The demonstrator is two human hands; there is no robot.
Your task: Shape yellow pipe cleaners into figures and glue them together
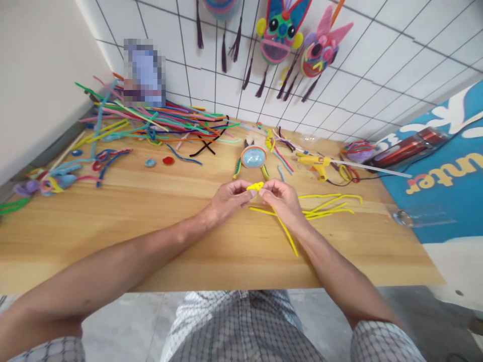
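Between my two hands is a small twisted yellow pipe cleaner piece (255, 186), pinched from both sides. My left hand (233, 196) grips its left end with thumb and fingertips. The right end sits between the thumb and fingers of my right hand (279, 197), and a long yellow strand (287, 235) runs down from there over the table. Several straight yellow pipe cleaners (328, 207) lie beside and partly behind my right hand. Just beyond my hands, a clear oval dome with an orange rim (253, 157) rests over green-handled pliers (237, 168).
Many coloured pipe cleaners (177, 120) are heaped at the back left of the wooden table (181, 266). A yellow glue gun (314, 162) with a cord lies at the right. Decorated masks (278, 37) hang on the tiled wall. A clear cup (403, 217) lies near the right edge.
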